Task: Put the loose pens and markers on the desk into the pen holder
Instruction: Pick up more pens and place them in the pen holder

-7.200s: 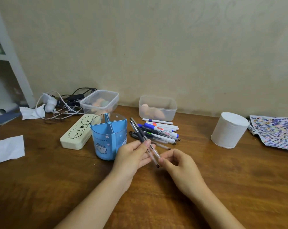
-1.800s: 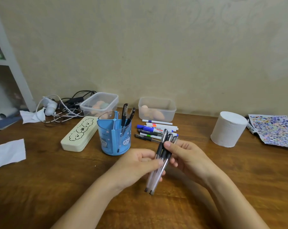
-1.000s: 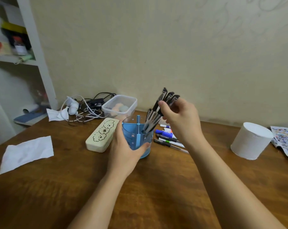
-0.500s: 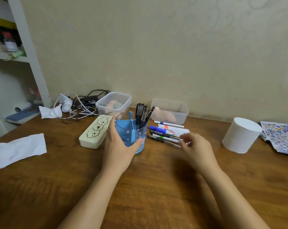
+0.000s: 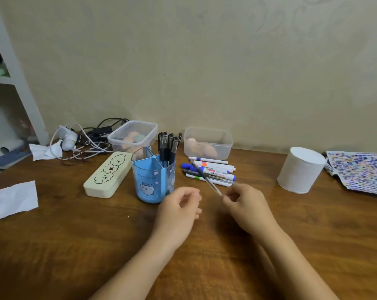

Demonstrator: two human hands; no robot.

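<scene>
A blue pen holder (image 5: 149, 182) stands on the wooden desk (image 5: 75, 239) with several black pens (image 5: 167, 146) upright in its right compartment. Right of it lies a heap of loose markers and pens (image 5: 213, 171). My right hand (image 5: 247, 205) pinches the near end of a thin clear pen (image 5: 206, 179), which slants up over the heap. My left hand (image 5: 179, 207) hovers just in front of the holder, fingers loosely curled around nothing.
A cream pencil case (image 5: 107, 174) lies left of the holder. Two clear plastic boxes (image 5: 133, 135) (image 5: 208, 142) and tangled cables (image 5: 85, 139) sit at the back. A white paper roll (image 5: 300, 169) and a colourful sheet (image 5: 358, 169) are on the right, white paper (image 5: 10, 200) at the left.
My left hand has let go of the holder and drawn back. My right hand has picked a thin pen up from the heap.
</scene>
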